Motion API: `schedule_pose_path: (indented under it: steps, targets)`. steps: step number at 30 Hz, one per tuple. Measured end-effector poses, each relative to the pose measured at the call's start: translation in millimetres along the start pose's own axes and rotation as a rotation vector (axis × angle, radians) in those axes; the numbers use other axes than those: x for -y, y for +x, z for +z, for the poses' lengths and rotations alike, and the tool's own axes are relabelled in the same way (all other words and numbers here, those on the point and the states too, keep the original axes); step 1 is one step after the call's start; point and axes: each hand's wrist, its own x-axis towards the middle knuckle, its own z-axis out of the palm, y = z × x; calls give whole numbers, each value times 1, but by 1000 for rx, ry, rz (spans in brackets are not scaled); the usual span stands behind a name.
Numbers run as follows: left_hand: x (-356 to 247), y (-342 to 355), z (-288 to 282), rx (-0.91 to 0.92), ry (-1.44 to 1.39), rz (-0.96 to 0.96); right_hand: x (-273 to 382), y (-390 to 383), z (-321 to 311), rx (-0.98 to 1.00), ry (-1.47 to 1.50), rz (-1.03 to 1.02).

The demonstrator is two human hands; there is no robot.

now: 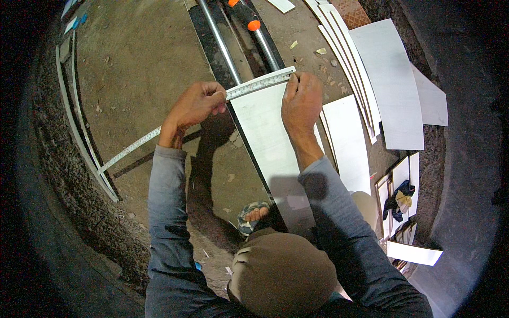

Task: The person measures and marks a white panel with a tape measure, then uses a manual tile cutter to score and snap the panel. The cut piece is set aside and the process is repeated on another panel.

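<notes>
Spanning white tile (262,119), upper ctr of frame, your tape (260,86) sits perp. to its long axis; L hand (197,104) pinches tape by left edge; R hand (302,104), nearer tile, thumb-clamps tape end.

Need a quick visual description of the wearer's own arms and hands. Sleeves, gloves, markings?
Left sleeve and right sleeve: long, plain, grey near the wrists, looking dark navy to black higher up, creased. Left hand and right hand: bare, without gloves. I see no watch or cables.
</notes>
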Motion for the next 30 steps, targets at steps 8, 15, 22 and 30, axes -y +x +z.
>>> schedule_pose_path:
  steps: [8, 15, 22, 30]
  targets:
    - [4, -1, -1, 17, -1, -9, 1, 0, -1, 19, 16, 15]
    - [8, 1, -3, 60, -81, -37, 1, -1, -1, 29, 32, 38]
    - [-1, -5, -5, 60, -61, -77, 4, -1, -1, 31, 41, 48]
    - [3, -2, -4, 46, -15, -33, 3, -1, -1, 7, 59, 28]
